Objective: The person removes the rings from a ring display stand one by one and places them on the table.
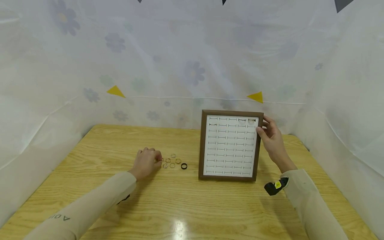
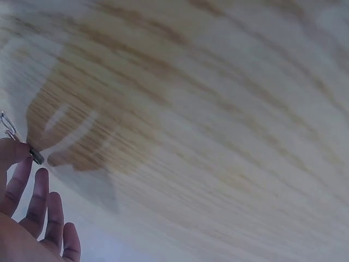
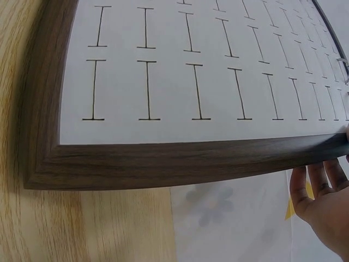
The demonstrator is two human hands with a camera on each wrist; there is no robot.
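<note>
A brown wooden frame (image 1: 201, 146) stands upright on the table, its white board (image 1: 229, 146) cut with rows of slits; two or three small rings sit in the top rows. My right hand (image 1: 264, 129) grips the frame's upper right corner. In the right wrist view the fingers (image 3: 319, 183) curl under the frame's edge (image 3: 163, 164). To the left, my left hand (image 1: 156, 160) pinches a small ring (image 2: 37, 157) at the edge of several loose rings (image 1: 171, 160). A black ring (image 1: 184, 166) lies at the right of that group. A thin wire ring (image 2: 7, 125) shows beside my fingertips.
The wooden table (image 1: 180, 206) is walled on three sides by white flowered sheeting (image 1: 192, 73). A wrist camera (image 1: 276, 186) is strapped at my right sleeve. The frame stands right of centre, the rings left of it.
</note>
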